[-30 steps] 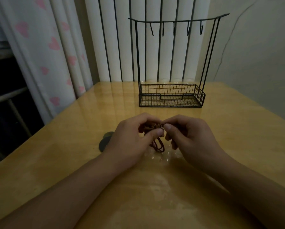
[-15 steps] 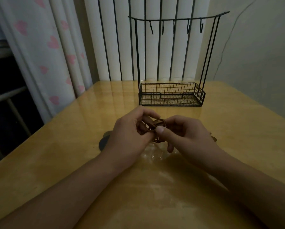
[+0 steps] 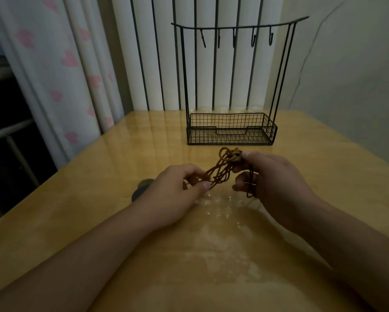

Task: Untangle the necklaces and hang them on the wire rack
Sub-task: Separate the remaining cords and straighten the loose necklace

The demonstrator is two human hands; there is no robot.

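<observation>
— Where are the cords?

— Above the table (image 3: 76, 210), stretched between both hands. The left hand (image 3: 173, 194) pinches the strands of the tangled necklaces (image 3: 222, 170); the right hand (image 3: 272, 179) grips the knotted end (one loop hangs by its fingers).

— And farther back?

— A dark disc (image 3: 141, 188) beside the left hand, then the wire rack (image 3: 231, 129), hooks bare, before a curtain (image 3: 60, 70).

Wire rack (image 3: 230, 129) stands near table's (image 3: 76, 221) far edge, hooks (image 3: 234, 40) bare; open tabletop between rack and hands; dark discs (image 3: 141, 188) toward left edge.
</observation>
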